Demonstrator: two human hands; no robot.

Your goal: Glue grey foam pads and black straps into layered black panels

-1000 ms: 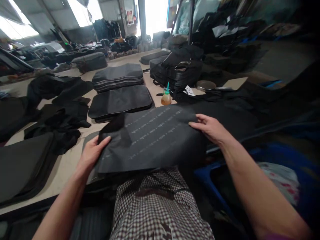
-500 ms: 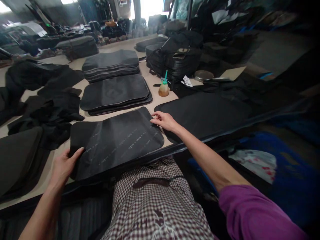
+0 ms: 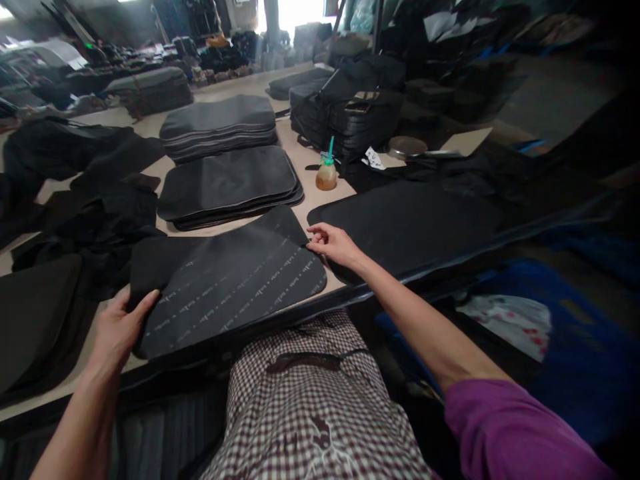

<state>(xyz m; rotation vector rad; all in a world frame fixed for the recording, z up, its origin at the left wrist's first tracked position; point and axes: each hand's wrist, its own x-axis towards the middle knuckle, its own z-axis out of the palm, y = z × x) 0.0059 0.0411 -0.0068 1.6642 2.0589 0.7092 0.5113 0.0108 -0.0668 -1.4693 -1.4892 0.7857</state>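
A black panel (image 3: 225, 287) with rows of pale printed lettering lies at the table's front edge. My left hand (image 3: 120, 325) grips its left edge, thumb on top and the other fingers partly hidden beneath. At the panel's right edge, my right hand (image 3: 334, 244) has its thumb and fingers pinched together on the rim. Just behind is a low stack of black panels (image 3: 230, 183), and a taller stack (image 3: 220, 123) stands farther back. A larger black sheet (image 3: 405, 223) lies right of my right hand.
A small bottle with a green nozzle (image 3: 327, 175) stands on the table (image 3: 325, 207). Behind it are a black bag (image 3: 350, 113) and a round tin (image 3: 407, 147). Dark cloth (image 3: 100, 227) and more panels (image 3: 37, 313) lie at the left. A blue crate (image 3: 580, 333) is below right.
The panel's left part has shifted slightly left with my left hand, and its printed lettering shows more clearly. My right hand stays at the right edge.
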